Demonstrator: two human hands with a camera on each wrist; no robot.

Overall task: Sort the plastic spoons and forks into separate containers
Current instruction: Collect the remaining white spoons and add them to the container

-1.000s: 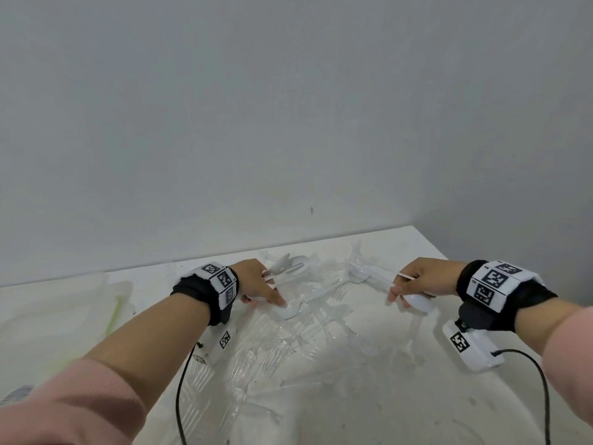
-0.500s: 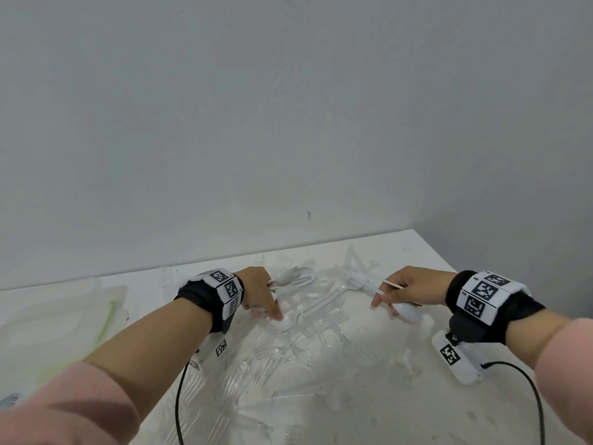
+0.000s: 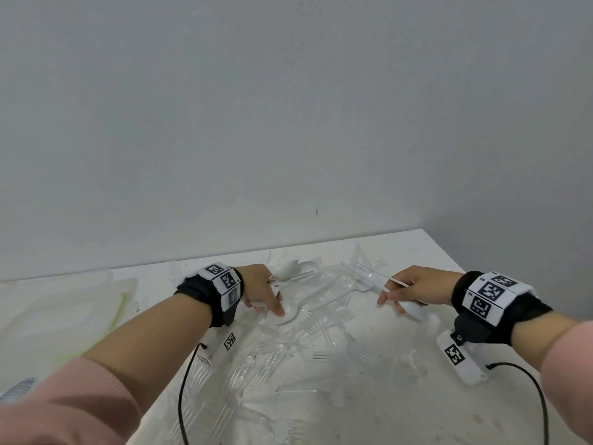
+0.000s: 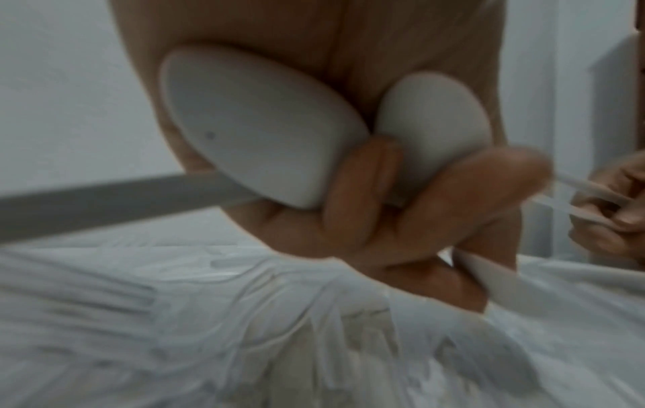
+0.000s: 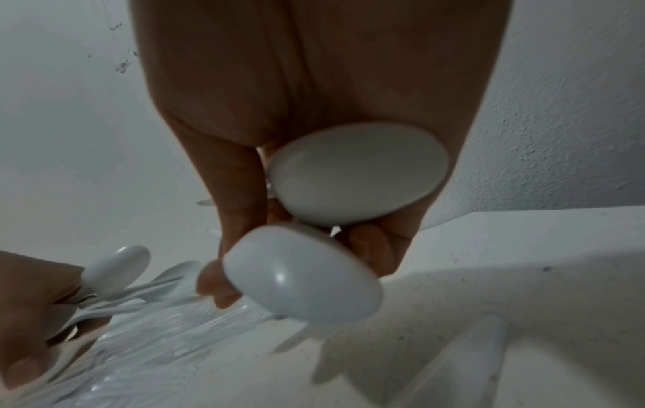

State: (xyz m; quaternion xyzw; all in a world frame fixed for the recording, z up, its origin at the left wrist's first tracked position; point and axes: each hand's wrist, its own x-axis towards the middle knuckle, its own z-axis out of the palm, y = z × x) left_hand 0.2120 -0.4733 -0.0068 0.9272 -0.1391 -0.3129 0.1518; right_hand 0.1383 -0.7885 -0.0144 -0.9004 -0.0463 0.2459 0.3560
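**Both hands gather white spoons from the pile**

My left hand (image 3: 261,292) clasps several white spoons (image 4: 265,132); my right hand (image 3: 417,289) clutches two more (image 5: 356,174), likely batching them. Clear forks (image 3: 266,364) lie mid-tabletop (image 3: 433,412); a container (image 3: 48,316) waits at its left edge.

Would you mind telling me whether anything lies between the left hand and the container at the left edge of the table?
Nothing visible does. The left hand grips white spoons over the cutlery pile; the stretch of table towards the translucent container shows no obstacle, though the left forearm hides part of it.
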